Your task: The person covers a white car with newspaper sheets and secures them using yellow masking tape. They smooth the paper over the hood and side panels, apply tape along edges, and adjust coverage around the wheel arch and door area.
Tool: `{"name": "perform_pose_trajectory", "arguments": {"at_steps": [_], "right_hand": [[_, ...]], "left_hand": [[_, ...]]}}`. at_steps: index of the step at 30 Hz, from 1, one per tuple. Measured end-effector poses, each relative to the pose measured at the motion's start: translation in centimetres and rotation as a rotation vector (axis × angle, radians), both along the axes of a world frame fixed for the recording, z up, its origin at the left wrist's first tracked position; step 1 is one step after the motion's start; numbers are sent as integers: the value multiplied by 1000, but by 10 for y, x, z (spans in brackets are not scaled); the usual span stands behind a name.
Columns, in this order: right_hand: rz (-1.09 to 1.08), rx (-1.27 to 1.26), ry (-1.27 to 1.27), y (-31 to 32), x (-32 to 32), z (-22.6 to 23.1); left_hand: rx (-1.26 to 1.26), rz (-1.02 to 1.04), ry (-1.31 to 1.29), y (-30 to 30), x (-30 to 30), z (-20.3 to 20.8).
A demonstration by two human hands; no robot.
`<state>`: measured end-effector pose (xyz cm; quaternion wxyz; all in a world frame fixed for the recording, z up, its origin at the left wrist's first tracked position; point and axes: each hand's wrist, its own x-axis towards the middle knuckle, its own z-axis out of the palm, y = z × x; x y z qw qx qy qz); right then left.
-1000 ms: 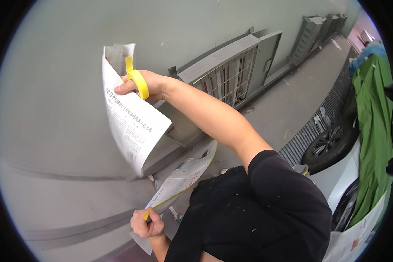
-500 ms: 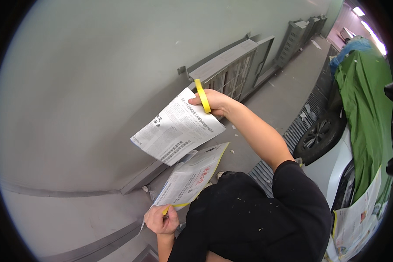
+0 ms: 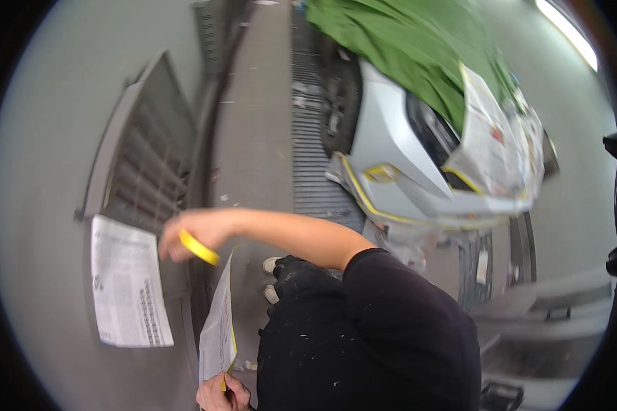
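Note:
At the lower edge, my left hand (image 3: pixel 223 394) is closed on the near end of a newspaper sheet (image 3: pixel 217 335). Yellow tape runs along this sheet's right edge. My right hand (image 3: pixel 195 236), smeared by motion, reaches left with a roll of yellow tape (image 3: pixel 199 247) at it. How the fingers grip the roll is unclear. Just left of those fingertips is a second newspaper sheet (image 3: pixel 129 288), spread in front of the grey wall. A narrow gap seems to part it from the fingers.
A grey floor unit with a grille (image 3: pixel 154 147) stands along the left wall. Ahead to the right is a silver car (image 3: pixel 397 144), partly under a green cover (image 3: pixel 404 48) and taped newspaper (image 3: pixel 490 137). Floor grating (image 3: pixel 308 144) runs beside its wheel (image 3: pixel 339 103).
My view has swung right, bringing more of the car in. The right hand held the second newspaper sheet before; now that sheet appears apart from it. My left hand keeps its sheet.

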<state>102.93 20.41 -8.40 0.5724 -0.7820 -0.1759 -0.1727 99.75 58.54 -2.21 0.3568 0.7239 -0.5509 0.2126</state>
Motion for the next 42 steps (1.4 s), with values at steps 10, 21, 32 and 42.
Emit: {"name": "perform_pose_trajectory", "arguments": {"at_steps": [10,21,32,42], "right_hand": [[-177,-6,368,95,-213,-101],[-1007,2,536,78,-387,-138],[-1506,-84,300,28,-532,-119],[-1851,-33,240,-33,-566,-83]], "left_hand": [[2,-487,-98,-101,15,14],[-16,-403,-7,-249,-71,8],[-36,-285,447,-419,-164,13],[-318,-567,272,-590,-274,46]]}}
